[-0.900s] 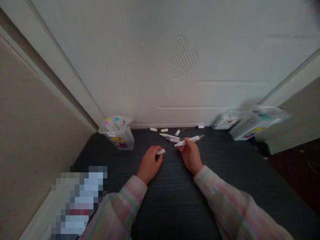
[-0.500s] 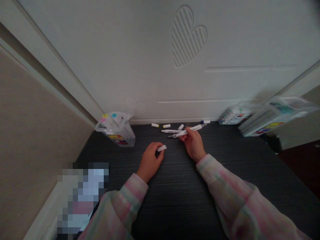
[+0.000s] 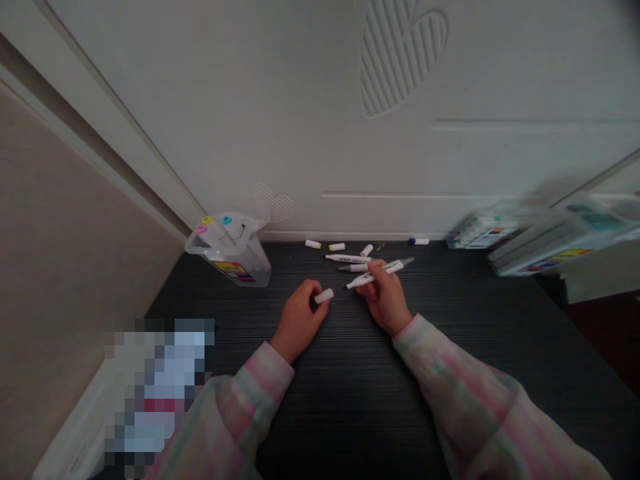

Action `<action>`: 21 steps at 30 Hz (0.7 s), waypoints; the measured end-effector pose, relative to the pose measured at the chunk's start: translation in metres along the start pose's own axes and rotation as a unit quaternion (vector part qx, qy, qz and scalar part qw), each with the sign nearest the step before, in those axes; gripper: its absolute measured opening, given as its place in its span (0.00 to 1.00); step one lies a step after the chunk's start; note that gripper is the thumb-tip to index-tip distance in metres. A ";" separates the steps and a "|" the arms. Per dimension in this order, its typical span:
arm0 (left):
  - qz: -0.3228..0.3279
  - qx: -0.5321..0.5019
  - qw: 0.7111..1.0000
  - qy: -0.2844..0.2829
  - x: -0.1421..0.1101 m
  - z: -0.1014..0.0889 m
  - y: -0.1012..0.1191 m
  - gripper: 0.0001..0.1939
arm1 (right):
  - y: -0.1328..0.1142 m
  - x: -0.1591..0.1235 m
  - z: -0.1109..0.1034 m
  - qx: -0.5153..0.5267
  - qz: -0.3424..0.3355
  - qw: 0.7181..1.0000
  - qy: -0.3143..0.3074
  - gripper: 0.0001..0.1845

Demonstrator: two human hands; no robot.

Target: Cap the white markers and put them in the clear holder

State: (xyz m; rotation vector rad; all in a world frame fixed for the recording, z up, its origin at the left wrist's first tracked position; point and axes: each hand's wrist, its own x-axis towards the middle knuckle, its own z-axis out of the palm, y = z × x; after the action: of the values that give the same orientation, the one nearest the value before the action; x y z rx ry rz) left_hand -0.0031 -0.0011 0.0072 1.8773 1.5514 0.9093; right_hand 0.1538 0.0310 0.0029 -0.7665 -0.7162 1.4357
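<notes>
My left hand [image 3: 300,317] is closed on a white marker cap [image 3: 324,296], held between thumb and fingers above the dark table. Facing it, my right hand [image 3: 386,299] grips a white marker [image 3: 383,272]; its dark tip points left at the cap, a short gap away. Behind that marker lie two more markers on the table, one uncapped [image 3: 345,258] and one with a grey end [image 3: 353,269], partly hidden by my right hand. Loose caps rest along the wall: a yellow-ringed cap [image 3: 313,245], another yellow-ringed cap [image 3: 337,247], a white cap [image 3: 367,250] and a blue-ended cap [image 3: 419,241].
A clear plastic holder [image 3: 250,260] with a few markers stands at the left. Packed markers [image 3: 480,230] and a larger clear case [image 3: 550,240] are at the right. A pixelated, bright object [image 3: 170,380] lies front left. The white panel [image 3: 320,133] borders the table's back.
My right hand's marker has come nearer, its tip swinging down toward me and apart from the markers behind. My left hand keeps the cap almost in place. The view has shifted slightly.
</notes>
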 end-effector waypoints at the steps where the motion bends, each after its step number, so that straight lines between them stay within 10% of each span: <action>1: -0.001 0.000 1.000 -0.002 0.000 0.000 0.000 0.04 | 0.000 0.000 0.000 -0.003 0.000 1.000 -0.003 0.14; 21: 0.002 0.006 1.000 -0.022 0.000 -0.001 0.003 0.04 | 0.008 -0.003 -0.002 -0.143 0.013 0.989 -0.028 0.13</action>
State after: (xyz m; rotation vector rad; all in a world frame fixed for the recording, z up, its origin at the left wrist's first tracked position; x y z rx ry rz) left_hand -0.0021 -0.0021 0.0100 1.8971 1.5307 0.8564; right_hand 0.1510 0.0278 -0.0047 -0.9621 -0.9717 1.3991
